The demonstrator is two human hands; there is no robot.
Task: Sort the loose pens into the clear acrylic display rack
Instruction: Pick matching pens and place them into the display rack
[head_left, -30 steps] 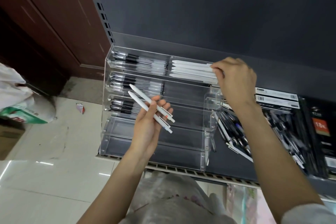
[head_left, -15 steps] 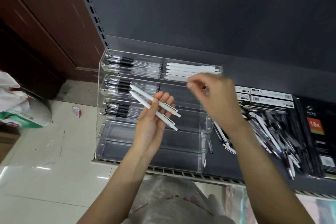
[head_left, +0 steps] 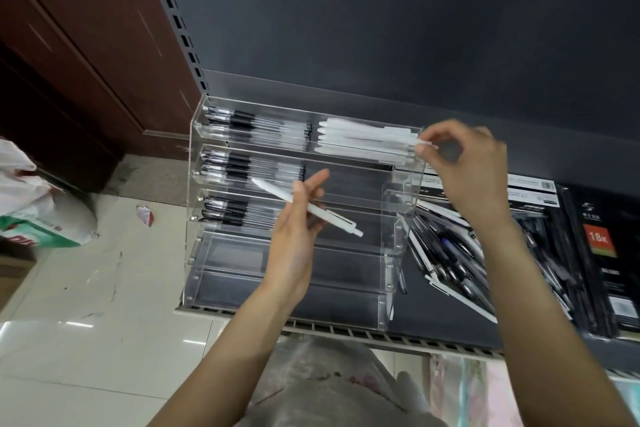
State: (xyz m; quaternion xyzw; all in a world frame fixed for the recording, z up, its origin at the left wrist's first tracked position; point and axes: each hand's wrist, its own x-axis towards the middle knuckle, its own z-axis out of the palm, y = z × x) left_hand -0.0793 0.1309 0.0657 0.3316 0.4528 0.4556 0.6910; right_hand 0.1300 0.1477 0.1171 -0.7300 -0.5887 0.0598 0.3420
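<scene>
while your right hand [head_left: 464, 166] pinches the end of a white pen [head_left: 420, 143] at the top right slot of the clear rack [head_left: 403, 204], so it lies with the other white ones, your left hand [head_left: 294, 239] holds one more white pen [head_left: 308, 207] ready. the loose pens [head_left: 446, 253] lie in a pile on the shelf [head_left: 446, 326] just beside the rack.

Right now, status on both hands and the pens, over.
Left hand holds one white pen in front of the rack. Right hand pinches a white pen's end at the top right slot. Loose pens wait beside the rack. Nothing blocking.
</scene>
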